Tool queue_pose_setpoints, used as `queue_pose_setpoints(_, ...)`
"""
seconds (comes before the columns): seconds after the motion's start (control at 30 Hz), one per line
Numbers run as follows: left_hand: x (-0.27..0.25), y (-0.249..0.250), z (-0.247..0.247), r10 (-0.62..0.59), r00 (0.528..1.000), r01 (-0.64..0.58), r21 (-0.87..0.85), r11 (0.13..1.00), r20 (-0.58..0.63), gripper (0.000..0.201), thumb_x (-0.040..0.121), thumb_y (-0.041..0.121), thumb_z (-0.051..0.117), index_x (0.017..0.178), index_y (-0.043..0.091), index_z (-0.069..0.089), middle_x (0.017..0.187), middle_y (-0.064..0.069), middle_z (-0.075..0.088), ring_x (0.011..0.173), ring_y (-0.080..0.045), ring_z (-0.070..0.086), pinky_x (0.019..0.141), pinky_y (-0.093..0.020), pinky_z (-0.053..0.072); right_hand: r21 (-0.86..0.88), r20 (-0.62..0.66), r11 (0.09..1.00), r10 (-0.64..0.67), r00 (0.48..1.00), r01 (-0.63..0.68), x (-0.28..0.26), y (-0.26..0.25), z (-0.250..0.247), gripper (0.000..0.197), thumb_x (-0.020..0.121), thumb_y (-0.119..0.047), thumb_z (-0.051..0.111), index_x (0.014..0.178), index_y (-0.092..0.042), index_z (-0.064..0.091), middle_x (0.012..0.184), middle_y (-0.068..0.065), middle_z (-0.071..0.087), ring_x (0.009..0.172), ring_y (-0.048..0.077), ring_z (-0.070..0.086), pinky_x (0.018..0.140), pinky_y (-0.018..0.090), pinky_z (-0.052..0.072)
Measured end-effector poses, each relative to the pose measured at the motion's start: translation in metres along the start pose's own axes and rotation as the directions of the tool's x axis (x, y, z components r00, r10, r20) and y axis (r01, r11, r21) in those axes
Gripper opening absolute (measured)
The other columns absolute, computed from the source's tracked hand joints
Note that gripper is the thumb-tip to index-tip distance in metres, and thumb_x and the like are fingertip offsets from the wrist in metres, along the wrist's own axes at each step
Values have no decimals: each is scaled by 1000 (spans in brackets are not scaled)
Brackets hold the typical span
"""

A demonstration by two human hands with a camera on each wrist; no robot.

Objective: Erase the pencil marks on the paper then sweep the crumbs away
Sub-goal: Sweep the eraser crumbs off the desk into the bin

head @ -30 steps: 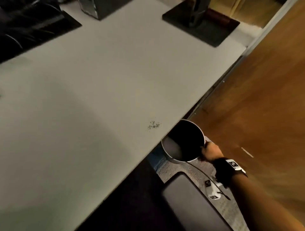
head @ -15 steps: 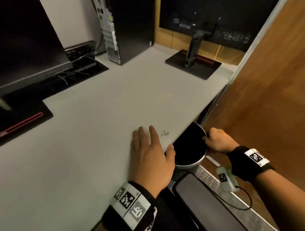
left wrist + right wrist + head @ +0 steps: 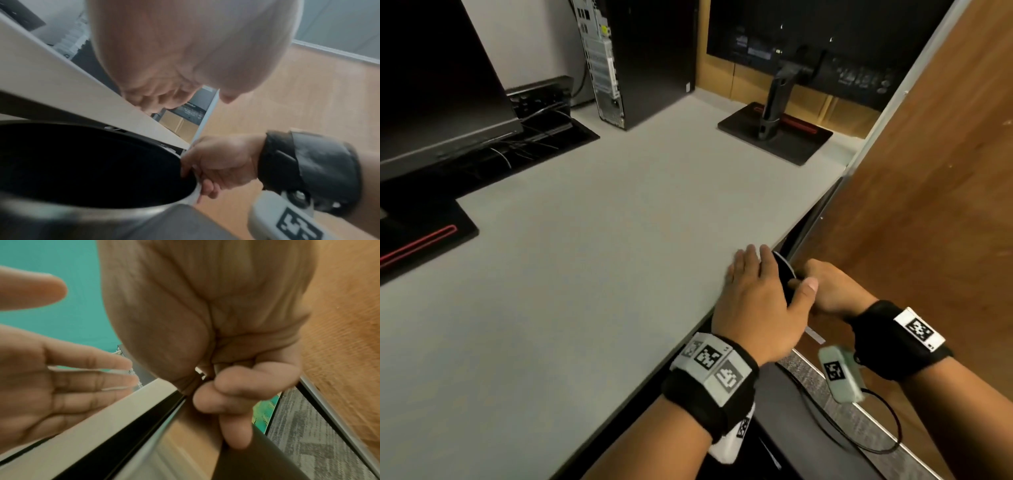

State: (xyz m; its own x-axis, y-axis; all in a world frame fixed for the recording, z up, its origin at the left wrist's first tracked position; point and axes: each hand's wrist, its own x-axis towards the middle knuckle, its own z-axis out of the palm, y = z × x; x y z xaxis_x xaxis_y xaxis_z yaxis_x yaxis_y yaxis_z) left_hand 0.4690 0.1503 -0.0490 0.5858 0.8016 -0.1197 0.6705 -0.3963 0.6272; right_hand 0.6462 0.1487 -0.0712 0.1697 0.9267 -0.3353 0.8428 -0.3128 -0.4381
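— Fingers first: what are the 2 hands doing?

— Left hand [image 3: 758, 301] lies flat at the desk [image 3: 585, 274] edge, lower right of centre in the head view, its fingers [image 3: 748, 260] straight and together, the thumb spread out over the bin. Right hand [image 3: 828, 291], just to its right, has its fingers [image 3: 207, 186] curled round the rim of the round waste bin [image 3: 82, 162], with the thumb inside the rim.

— Where is the bin?

— Held just below the desk's edge, beside the wooden panel [image 3: 928, 205]; the left hand hides most of it from above. In the left wrist view its dark mouth fills the lower left, tucked under the pale edge.

— And the crumbs, the paper?

— Neither can be made out; the left hand covers that bit of the edge.

— Anything else on the desk?

— 2 monitors: 1 [image 3: 431, 85] at the upper left, the other's stand [image 3: 777, 133] at the upper right, with a computer tower [image 3: 640, 58] between them at the top.
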Motion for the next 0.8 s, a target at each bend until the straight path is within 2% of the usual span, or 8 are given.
queue_pose_setpoints(0.07,-1,-10,-5,15,997,-20,-62,998,-76,77,101,59,29,160,15,9,168,-8,4,154,-20,-3,124,-37,4,22,-12,1000,11,1000,-11,0,-2,-3,46,91,-16,53,46,-10,59,43,2,61,36,5,53,43,16,37)
queue_pose_setpoints(0.17,-5,-26,0,-54,987,82,184,979,-150,82,98,61,25,159,7,11,165,-21,3,154,-31,-5,124,-44,-1,31,-18,999,30,999,-30,1,-4,-2,41,92,-18,51,58,-2,67,53,9,68,44,11,60,44,14,38)
queue_pose_setpoints(0.33,0,-10,12,219,976,-218,39,975,-15,73,100,52,33,157,8,22,164,-12,22,153,-27,10,125,-38,8,37,-11,999,-5,1000,6,4,-4,2,41,92,-16,55,54,-3,48,48,7,46,41,14,38,50,34,35)
queue_pose_setpoints(0.43,5,-17,7,80,990,-61,157,986,-117,80,98,56,28,159,7,8,166,-20,7,154,-31,-3,125,-45,0,84,0,996,15,1000,-15,0,-4,2,38,90,-14,55,55,2,57,49,9,62,41,13,54,51,33,46)
queue_pose_setpoints(0.57,7,-11,8,174,981,-189,206,960,88,82,100,59,30,159,9,2,167,-17,2,154,-29,-6,124,-43,-2,67,0,997,35,999,-35,1,-4,3,45,92,-10,56,49,-5,44,44,3,44,36,9,35,47,31,33)
queue_pose_setpoints(0.67,17,-10,2,154,988,-149,131,980,-29,75,103,53,29,159,9,7,167,-16,7,154,-28,0,125,-41,1,106,12,994,23,1000,-24,-4,-6,-1,51,88,-9,54,38,-14,47,37,-1,50,33,7,44,45,25,38)
queue_pose_setpoints(0.73,18,-11,3,83,996,-76,243,967,-15,79,101,55,27,159,7,5,165,-22,3,153,-34,-4,124,-47,0,87,-9,996,36,999,-35,-6,-6,-1,39,91,-10,54,51,-10,56,50,5,59,45,16,52,51,27,42)
queue_pose_setpoints(0.8,16,-4,9,162,977,-188,203,961,139,77,103,54,30,159,8,6,166,-19,7,153,-32,1,124,-49,7,132,-31,991,30,999,-26,-7,-4,-2,32,92,-13,55,64,0,54,61,18,58,53,21,47,54,36,41)
